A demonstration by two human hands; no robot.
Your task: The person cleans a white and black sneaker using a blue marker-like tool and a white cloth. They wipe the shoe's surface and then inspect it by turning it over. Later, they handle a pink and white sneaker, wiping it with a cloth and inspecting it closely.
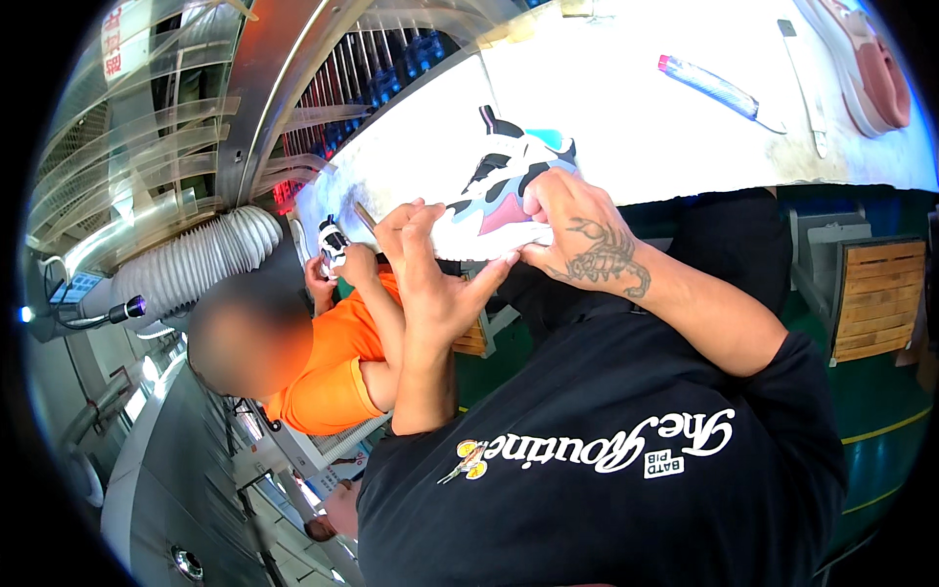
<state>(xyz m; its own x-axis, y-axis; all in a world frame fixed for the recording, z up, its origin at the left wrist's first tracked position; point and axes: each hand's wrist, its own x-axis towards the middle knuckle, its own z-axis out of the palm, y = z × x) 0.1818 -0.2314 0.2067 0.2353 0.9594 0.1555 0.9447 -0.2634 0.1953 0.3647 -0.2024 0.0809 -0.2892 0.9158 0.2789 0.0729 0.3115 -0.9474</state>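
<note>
A sneaker [506, 208] in white, pink, grey-blue and black is held on its side at the near edge of the white table, its sole toward me. My right hand [584, 235] grips it around the heel, thumb on the sole. Around the toe end is my left hand [426, 266], its thumb reaching along the sole edge and its fingers bent at the toe. A thin brown stick [364, 213] shows beside the left fingertips; whether the fingers touch it, I cannot tell. Most of the sneaker's far side is hidden.
On the white table [606, 98] lie a clear tube with a red end [709, 86], a flat pale strip tool [804, 90] and a pink-and-white shoe [866, 68]. To the left, a co-worker in an orange shirt [337, 367] holds another shoe [331, 243]. A ribbed hose [201, 256] runs behind.
</note>
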